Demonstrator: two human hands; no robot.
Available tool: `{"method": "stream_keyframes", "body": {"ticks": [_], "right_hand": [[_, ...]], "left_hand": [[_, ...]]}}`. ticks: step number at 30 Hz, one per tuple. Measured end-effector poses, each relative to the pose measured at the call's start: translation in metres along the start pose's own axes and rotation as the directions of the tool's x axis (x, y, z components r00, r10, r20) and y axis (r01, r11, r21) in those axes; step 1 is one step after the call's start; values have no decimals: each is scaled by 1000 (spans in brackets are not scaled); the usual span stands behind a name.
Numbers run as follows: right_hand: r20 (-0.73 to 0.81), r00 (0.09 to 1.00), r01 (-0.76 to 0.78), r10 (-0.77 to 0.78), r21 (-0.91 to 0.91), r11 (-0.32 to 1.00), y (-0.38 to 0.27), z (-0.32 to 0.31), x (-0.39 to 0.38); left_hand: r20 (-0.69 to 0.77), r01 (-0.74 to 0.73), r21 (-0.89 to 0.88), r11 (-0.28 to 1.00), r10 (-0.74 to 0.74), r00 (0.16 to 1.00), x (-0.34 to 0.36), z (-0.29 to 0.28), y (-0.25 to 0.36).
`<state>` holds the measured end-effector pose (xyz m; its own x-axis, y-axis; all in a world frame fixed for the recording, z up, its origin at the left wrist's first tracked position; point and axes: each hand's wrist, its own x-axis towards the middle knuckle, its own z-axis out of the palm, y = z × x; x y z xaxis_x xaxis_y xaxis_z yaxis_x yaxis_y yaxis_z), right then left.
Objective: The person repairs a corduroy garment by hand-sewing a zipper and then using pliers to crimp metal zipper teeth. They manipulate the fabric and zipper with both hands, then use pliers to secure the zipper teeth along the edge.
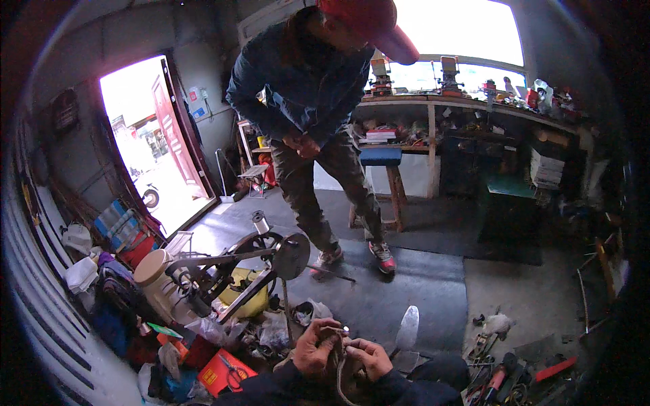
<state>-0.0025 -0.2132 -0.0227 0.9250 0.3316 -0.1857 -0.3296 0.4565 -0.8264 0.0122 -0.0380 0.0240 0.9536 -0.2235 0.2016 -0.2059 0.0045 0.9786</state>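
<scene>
My left hand (315, 350) and my right hand (367, 356) are close together low in the middle, above my lap. Both are closed on a tan strap-like piece (340, 372), which hangs down between them in a curve. The left fingers are wrapped around its upper end, while the right thumb and fingertips pinch its edge. A small bright spot shows between the fingertips; what it is I cannot make out. Just ahead and to the left stands a hand-cranked sewing machine (233, 259) with a round dark wheel (292, 256) and a white thread spool (260, 221).
A person (305, 88) in a red cap stands ahead, hands together. Red-handled scissors (233, 373) lie on a red packet at lower left, near a beige bucket (154, 274). Scattered tools (497, 379) lie at lower right. A blue-topped stool (381, 157) stands before the workbench (467, 103).
</scene>
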Motion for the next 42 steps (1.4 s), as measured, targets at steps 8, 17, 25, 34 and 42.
{"method": "stream_keyframes", "body": {"ticks": [8,17,25,34,42], "right_hand": [[-74,996,19,-40,-255,967,11,-2,0],[-46,999,20,-24,-83,996,16,1,3],[-38,997,50,-61,-236,970,18,-1,1],[-25,996,84,-88,-134,987,3,11,-6],[-63,997,43,-54,-160,986,1,13,-5]], "left_hand": [[-37,-79,-10,997,79,996,-12,14,-43],[-96,89,81,993,-81,992,-14,12,-30],[-96,84,129,988,-72,993,-15,6,-26],[23,241,155,958,-247,969,-12,-4,-23],[49,199,32,980,-200,979,-16,-9,-26]]}}
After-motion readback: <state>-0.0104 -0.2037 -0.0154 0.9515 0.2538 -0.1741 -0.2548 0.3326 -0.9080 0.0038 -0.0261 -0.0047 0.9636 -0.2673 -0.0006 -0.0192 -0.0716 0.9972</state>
